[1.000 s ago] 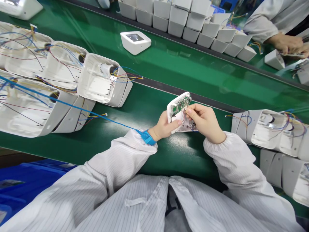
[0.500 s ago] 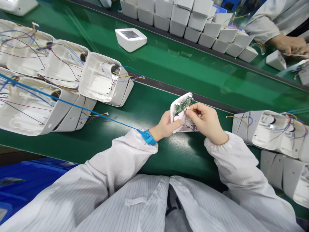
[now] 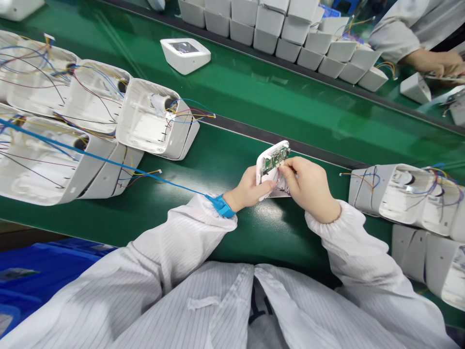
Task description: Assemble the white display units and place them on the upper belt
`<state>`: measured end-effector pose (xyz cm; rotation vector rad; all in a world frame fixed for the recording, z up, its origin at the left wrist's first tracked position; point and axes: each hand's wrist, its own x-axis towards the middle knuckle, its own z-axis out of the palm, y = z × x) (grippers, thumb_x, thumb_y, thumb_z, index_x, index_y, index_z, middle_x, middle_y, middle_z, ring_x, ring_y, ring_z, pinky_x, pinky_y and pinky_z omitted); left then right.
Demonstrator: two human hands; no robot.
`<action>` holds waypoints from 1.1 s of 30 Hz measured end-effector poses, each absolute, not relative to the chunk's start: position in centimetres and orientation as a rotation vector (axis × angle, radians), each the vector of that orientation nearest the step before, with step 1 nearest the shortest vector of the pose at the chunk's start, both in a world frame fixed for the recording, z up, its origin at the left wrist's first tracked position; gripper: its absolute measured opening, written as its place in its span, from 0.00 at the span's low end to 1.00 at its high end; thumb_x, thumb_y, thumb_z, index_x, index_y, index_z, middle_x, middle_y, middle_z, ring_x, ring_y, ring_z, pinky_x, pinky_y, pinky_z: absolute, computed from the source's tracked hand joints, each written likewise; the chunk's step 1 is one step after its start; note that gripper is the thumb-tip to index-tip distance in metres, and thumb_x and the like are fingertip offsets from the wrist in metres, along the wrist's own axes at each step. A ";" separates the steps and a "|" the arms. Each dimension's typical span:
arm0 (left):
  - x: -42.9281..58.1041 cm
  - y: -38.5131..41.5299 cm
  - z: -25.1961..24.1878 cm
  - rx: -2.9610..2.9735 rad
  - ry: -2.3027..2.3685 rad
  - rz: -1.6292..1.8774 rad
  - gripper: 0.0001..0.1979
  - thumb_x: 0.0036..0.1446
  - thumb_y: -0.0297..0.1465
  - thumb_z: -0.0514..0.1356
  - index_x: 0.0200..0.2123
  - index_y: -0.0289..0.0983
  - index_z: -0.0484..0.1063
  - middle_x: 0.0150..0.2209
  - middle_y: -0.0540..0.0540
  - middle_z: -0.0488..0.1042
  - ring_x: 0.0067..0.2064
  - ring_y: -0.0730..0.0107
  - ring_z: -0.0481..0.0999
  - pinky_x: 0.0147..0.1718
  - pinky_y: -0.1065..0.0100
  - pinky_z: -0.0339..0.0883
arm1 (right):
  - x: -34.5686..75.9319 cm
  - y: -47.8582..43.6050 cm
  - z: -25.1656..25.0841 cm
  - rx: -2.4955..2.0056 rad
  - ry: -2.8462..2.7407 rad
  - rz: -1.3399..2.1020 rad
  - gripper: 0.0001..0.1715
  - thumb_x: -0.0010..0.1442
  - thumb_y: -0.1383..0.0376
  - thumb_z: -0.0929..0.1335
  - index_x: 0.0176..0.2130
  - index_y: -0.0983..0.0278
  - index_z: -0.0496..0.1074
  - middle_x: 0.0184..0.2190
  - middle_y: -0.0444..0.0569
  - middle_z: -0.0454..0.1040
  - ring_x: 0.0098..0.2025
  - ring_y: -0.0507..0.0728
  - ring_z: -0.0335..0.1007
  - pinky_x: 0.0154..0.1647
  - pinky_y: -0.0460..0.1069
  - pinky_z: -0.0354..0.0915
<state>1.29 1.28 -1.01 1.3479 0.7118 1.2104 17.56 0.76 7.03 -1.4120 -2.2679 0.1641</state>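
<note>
One small white plastic housing panel [image 3: 271, 170] carrying one green circuit board [image 3: 275, 160] is sitting between two hands, just above the dark green surface [image 3: 225, 160]. The left hand [image 3: 250, 190] is gripping the panel's lower left edge, thumb lying across its face, while the right hand [image 3: 308, 184] is pinching something small against the board with thumb and fingertips pressed together; what it is nipping is too small to tell, though thin wires are showing beneath. One blue wrist strap [image 3: 221, 206] is circling the left wrist, with one blue cord [image 3: 109, 162] running away to the left. Compared with half a second ago, the right hand is sitting slightly further left over the panel, and the one finished white unit with a dark screen [image 3: 185, 54] on the brighter green belt beyond the hands is lying further left. Left of the hands, about five open white casings with coloured wires [image 3: 152, 121] are lying clustered; right of them, about four more wired casings [image 3: 410, 198] are crowding close to the right sleeve. Beyond the belt, a stacked row of white shells [image 3: 283, 34] is standing, and another person's hand [image 3: 436, 65] is working at the far right.
</note>
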 end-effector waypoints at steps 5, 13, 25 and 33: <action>1.3 1.3 -1.2 1.326 0.716 1.193 0.22 0.52 0.51 0.64 0.32 0.36 0.73 0.31 0.47 0.73 0.42 0.58 0.73 0.48 0.57 0.70 | 17.6 0.8 7.0 -1.427 -2.329 -0.015 0.17 0.70 0.60 0.60 0.34 0.63 0.72 0.29 0.50 0.76 0.31 0.56 0.69 0.32 0.51 0.57; 1.3 1.3 -1.0 1.272 0.700 1.212 0.21 0.52 0.47 0.64 0.39 0.35 0.75 0.38 0.45 0.76 0.44 0.58 0.73 0.49 0.57 0.69 | 17.6 1.1 6.6 -1.377 -2.292 -0.145 0.17 0.70 0.60 0.61 0.33 0.63 0.72 0.28 0.50 0.76 0.31 0.56 0.68 0.33 0.52 0.57; 1.1 1.6 -0.5 1.207 0.667 1.156 0.20 0.49 0.43 0.66 0.41 0.35 0.75 0.37 0.45 0.77 0.45 0.56 0.74 0.49 0.57 0.69 | 18.2 1.6 6.8 -1.354 -2.392 -0.179 0.18 0.70 0.60 0.60 0.32 0.63 0.70 0.27 0.50 0.74 0.30 0.57 0.67 0.32 0.52 0.55; 1.2 1.6 -0.2 1.204 0.647 1.173 0.24 0.49 0.44 0.67 0.45 0.36 0.75 0.42 0.44 0.78 0.48 0.54 0.75 0.51 0.57 0.69 | 17.7 1.2 6.8 -1.408 -2.280 -0.024 0.15 0.69 0.61 0.61 0.32 0.62 0.71 0.28 0.49 0.75 0.31 0.56 0.68 0.32 0.51 0.58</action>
